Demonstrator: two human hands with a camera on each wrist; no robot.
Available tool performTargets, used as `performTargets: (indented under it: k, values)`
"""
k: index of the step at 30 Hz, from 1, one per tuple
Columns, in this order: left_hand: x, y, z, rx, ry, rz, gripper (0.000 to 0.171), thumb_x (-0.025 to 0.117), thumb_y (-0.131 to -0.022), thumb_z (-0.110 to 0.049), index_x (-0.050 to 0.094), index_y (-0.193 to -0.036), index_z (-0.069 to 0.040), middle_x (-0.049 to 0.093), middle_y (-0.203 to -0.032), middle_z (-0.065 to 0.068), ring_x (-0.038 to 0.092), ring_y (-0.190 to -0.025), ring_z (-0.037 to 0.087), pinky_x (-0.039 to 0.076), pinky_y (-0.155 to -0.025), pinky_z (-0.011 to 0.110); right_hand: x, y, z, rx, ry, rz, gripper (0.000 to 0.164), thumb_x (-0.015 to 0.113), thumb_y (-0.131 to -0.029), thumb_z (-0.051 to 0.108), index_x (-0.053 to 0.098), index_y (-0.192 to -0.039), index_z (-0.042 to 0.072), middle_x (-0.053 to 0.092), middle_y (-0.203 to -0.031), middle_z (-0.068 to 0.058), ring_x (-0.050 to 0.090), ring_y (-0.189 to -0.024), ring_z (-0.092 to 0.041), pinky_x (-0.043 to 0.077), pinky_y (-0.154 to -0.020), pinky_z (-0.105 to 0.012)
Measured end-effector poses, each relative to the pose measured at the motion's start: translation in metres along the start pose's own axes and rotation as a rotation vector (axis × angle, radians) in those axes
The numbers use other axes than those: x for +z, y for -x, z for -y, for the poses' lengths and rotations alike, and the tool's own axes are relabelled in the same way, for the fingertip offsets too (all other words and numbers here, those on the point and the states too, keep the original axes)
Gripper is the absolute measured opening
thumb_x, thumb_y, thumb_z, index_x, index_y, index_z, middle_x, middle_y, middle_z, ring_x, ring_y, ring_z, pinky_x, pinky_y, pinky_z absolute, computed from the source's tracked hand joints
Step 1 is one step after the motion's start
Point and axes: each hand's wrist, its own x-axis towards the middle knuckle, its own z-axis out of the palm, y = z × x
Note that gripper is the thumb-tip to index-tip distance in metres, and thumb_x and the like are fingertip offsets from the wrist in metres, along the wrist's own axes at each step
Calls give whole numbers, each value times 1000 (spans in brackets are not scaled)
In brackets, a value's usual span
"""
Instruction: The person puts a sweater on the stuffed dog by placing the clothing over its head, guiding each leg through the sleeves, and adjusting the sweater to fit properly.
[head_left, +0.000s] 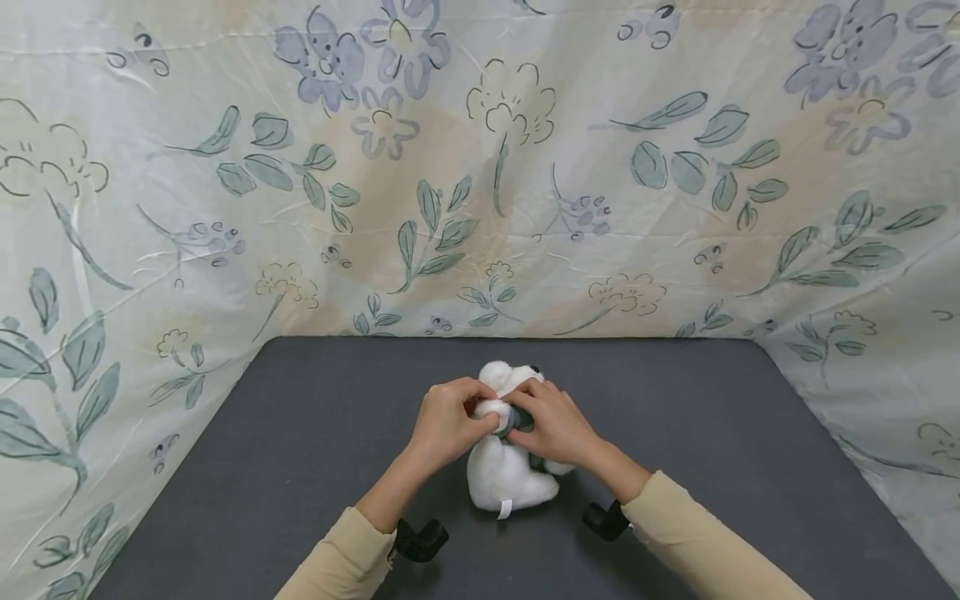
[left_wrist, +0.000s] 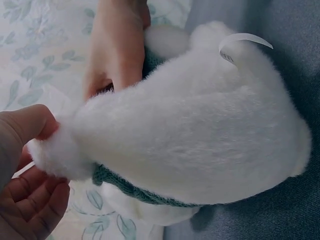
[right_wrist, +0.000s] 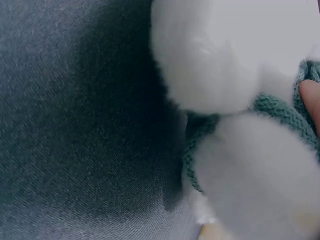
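A white plush toy (head_left: 506,475) sits on the dark table with its back toward me and a small white tag (head_left: 505,508) at its base. It wears a green knitted garment (head_left: 522,418). My left hand (head_left: 447,419) pinches a small furry limb (left_wrist: 62,155) of the toy between thumb and fingers. On the toy's other side, my right hand (head_left: 553,421) pinches the green knit near the neck. One right fingertip (right_wrist: 311,100) shows against the knit in the right wrist view. The hands hide part of the toy's head and front.
The dark grey tabletop (head_left: 322,433) extends around the toy on all sides. A floral curtain (head_left: 480,167) hangs behind the table and along both sides. Black wrist mounts (head_left: 420,542) show beneath the beige sleeves (head_left: 697,533).
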Motion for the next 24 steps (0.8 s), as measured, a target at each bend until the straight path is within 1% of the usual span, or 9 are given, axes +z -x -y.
performTargets:
  k: [2,5,8,11,14,16,19,24]
  values:
    - [0,0,0,-4,4,7,12,71,-71,-9,70,-79,-18,55,-65,-10,44,-54,3,37,-48,19,0,1,0,7,-14,5,39,74,-77,28,64,-113,18,55,-105,-2,48,-85,-18,37,-63,-29]
    - [0,-1,0,-31,21,38,11,70,-73,-10,69,-81,-17,55,-67,-9,45,-56,4,39,-50,20,0,2,-1,15,-37,7,40,74,-77,28,64,-114,18,54,-107,-3,48,-87,-18,37,-65,-30]
    - [-1,-2,0,-78,44,88,11,70,-76,-13,67,-86,-17,57,-73,-7,49,-61,6,42,-53,21,0,2,0,8,-69,8,40,74,-77,28,64,-114,17,54,-109,-3,48,-91,-19,38,-68,-32]
    - [0,-1,1,-126,54,151,15,71,-79,-19,66,-92,-16,58,-80,-6,51,-66,7,44,-56,21,1,1,1,-15,-103,9,37,73,-78,30,63,-112,16,54,-112,-2,49,-96,-20,40,-71,-37]
    - [0,1,2,-136,54,185,21,71,-78,-23,66,-97,-16,59,-85,-4,53,-69,8,45,-57,21,2,0,2,-31,-148,15,36,71,-80,29,63,-112,14,54,-114,-3,50,-100,-21,41,-74,-41]
    - [1,2,2,-130,52,186,23,72,-78,-23,66,-98,-15,59,-86,-4,53,-70,8,45,-57,21,2,-1,3,-30,-173,17,37,71,-80,28,62,-113,14,54,-114,-3,50,-101,-20,42,-75,-42]
    - [2,2,3,-111,48,164,21,74,-76,-21,67,-95,-15,60,-84,-5,53,-68,7,45,-57,20,1,-2,4,-13,-192,22,36,73,-78,27,64,-111,14,55,-112,-2,51,-99,-19,42,-76,-39]
    - [3,3,2,-84,48,97,12,73,-75,-17,69,-86,-16,60,-78,-6,51,-59,4,44,-53,19,2,-3,2,4,-130,11,34,76,-76,29,68,-105,15,57,-109,-2,52,-96,-20,42,-72,-37]
